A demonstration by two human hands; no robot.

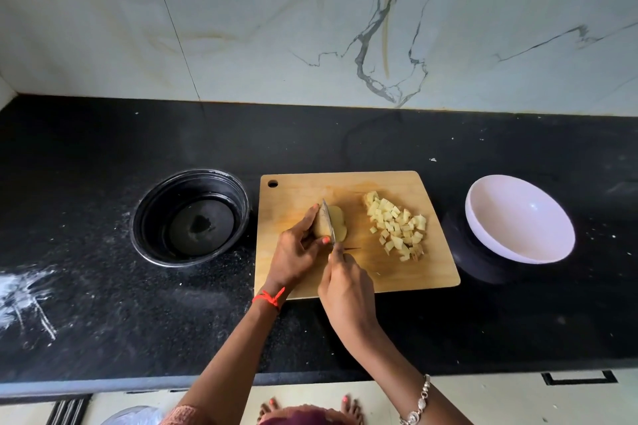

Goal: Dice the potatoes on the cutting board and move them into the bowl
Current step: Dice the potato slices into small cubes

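Note:
A wooden cutting board (407,272) lies on the black counter. A peeled potatoes piece (340,221) rests near the board's middle. My left hand (297,252) pins it from the left, fingers curled over it. My right hand (347,290) grips a knife (329,222) whose blade stands on edge in the potato, splitting it lengthwise. A pile of diced potato cubes (397,222) lies on the board's right half. A white bowl (518,217), empty and tilted, sits to the right of the board.
A black round container (190,216) holding a little water stands left of the board. White powder smears (27,293) mark the counter's left front. A marble wall rises behind. The counter's front edge runs just below my forearms.

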